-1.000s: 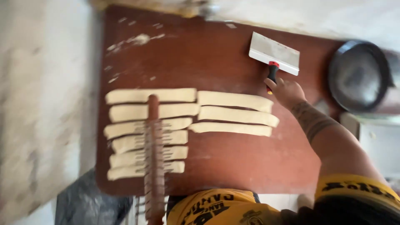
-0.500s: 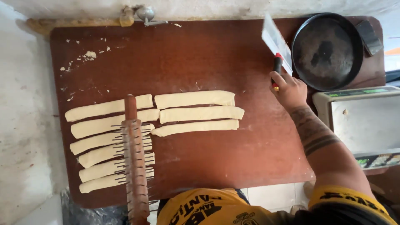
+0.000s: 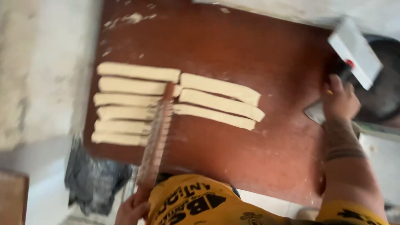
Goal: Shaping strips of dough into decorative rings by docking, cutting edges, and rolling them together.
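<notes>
dough strips (image 3: 179, 102) lie cut at nine o'clock, none lifted off; a rolling pin (image 3: 156, 135) is gripped by the left hand (image 3: 132, 210), a scraper (image 3: 354, 52) at two o'clock by the right hand (image 3: 339, 100).

No packages, labels, signs or screens show here — only bare work surfaces.

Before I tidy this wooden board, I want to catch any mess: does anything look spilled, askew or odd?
Mostly tidy. Pale flour and dough crumbs lie scattered at the far left corner of the reddish-brown wooden board. The long ridged wooden rolling pin, held by the left hand, lies across the left pale dough strips.
</notes>
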